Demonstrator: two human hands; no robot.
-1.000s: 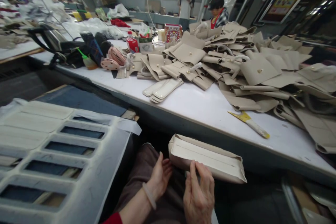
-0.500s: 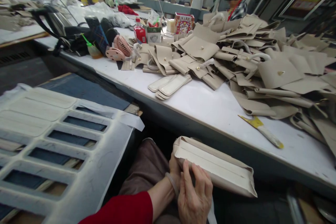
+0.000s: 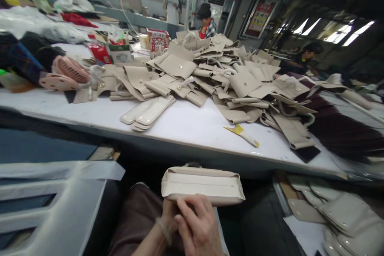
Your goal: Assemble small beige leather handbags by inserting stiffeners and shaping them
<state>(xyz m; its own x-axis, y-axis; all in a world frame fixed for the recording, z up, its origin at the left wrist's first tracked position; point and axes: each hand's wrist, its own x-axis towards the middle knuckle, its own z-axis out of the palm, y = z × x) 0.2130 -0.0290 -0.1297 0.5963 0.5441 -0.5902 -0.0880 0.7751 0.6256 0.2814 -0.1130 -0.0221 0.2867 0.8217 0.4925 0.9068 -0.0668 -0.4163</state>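
A beige bag body [image 3: 204, 186] is held over my lap with its long, pale bottom facing up and its beige edges folded around it. My left hand [image 3: 170, 211] grips it at the left end; its fingers are mostly hidden behind the bag and my other hand. On the near side, my right hand [image 3: 198, 222] has its fingertips bent against the bag's lower edge, beside my left hand. What the underside of that hand touches is hidden.
Across the white table [image 3: 198, 136] lies a large heap of beige bag pieces [image 3: 249, 84]. Nearer are stacked beige strips [image 3: 150, 113] and a yellow-marked blade tool [image 3: 244, 135]. A frame rack [image 3: 75, 192] stands left; rounded beige panels [image 3: 345, 212] lie right. Two people stand beyond.
My view has turned right, bringing the rounded panels at the right into sight. The bag body has gone from slanting down to the right to nearly level, with both hands still at it.
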